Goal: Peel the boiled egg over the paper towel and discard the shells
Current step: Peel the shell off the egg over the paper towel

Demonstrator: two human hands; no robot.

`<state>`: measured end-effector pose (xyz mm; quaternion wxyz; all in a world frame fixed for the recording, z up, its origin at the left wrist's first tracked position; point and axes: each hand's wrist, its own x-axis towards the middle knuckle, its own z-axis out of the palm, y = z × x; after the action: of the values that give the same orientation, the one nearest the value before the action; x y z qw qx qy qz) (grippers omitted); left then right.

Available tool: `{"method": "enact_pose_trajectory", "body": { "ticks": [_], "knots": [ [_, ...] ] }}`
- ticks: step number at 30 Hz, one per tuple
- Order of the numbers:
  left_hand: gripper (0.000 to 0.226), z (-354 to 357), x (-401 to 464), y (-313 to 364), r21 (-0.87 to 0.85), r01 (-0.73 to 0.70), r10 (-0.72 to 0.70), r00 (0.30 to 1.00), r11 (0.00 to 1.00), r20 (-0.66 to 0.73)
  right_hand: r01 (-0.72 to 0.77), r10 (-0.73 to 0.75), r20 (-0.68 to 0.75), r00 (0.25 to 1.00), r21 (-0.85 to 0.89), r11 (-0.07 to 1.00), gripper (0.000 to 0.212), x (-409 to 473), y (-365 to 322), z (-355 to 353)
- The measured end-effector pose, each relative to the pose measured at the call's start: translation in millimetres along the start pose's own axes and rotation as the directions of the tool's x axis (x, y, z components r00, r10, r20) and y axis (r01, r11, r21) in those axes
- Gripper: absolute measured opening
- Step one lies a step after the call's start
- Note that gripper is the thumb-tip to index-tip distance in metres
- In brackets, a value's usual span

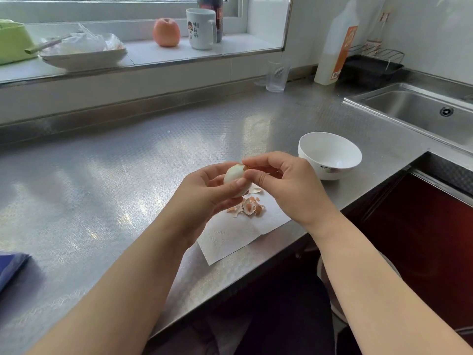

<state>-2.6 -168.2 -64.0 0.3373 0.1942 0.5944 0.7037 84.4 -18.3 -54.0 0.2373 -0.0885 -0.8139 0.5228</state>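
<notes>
The left hand (204, 193) cups the egg (236, 179) above the paper towel (240, 231), its fingers curled behind and under the egg and its thumb laid across the front. Most of the egg that shows is bare white; a small patch of brown shell clings at the top right end. The right hand (284, 180) meets the egg there, thumb and forefinger pinched close together on that edge of shell, the other fingers curled loosely in towards the palm (whether they hold loose bits of shell cannot be told).

Below the hands, a little heap of shell pieces (247, 207) lies on the paper towel, with one pale flake just beside the egg's lower end. The towel lies flat on the steel counter (102, 175), one corner reaching the counter's front edge.

A white bowl (330, 155) stands on the counter just behind the right hand, near it but apart from the towel. Further right is the sink (422, 111). A clear glass (277, 75) stands by the back wall, and on the window ledge sit a white mug (201, 29) and an apple (166, 32).
</notes>
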Motion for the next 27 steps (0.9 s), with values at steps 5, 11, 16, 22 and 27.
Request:
{"method": "enact_pose_trajectory", "body": {
  "ticks": [5,11,16,22,27],
  "knots": [
    [0.051,1,1,-2,0.074,-0.018,0.017,1.000,0.997,0.018,0.119,-0.131,-0.052,0.990,-0.193,0.974,0.010,1,5,1],
    [0.039,2,0,-3,0.145,-0.005,0.000,1.000,0.989,0.031,0.221,-0.271,-0.092,0.958,-0.361,0.906,0.008,1,7,4],
    [0.023,0,2,-5,0.165,-0.011,0.012,1.000,0.986,-0.005,0.177,-0.264,-0.157,0.952,-0.420,0.890,0.009,-1,6,14],
    [0.029,-2,3,-5,0.087,-0.003,0.003,1.000,0.996,0.002,0.010,-0.041,-0.227,0.973,-0.134,0.991,0.008,0,4,18],
    [0.035,-3,4,-1,-0.087,0.008,-0.006,1.000,0.996,0.026,-0.104,0.094,-0.253,0.963,-0.025,0.994,0.007,0,12,8]
  ]
}}
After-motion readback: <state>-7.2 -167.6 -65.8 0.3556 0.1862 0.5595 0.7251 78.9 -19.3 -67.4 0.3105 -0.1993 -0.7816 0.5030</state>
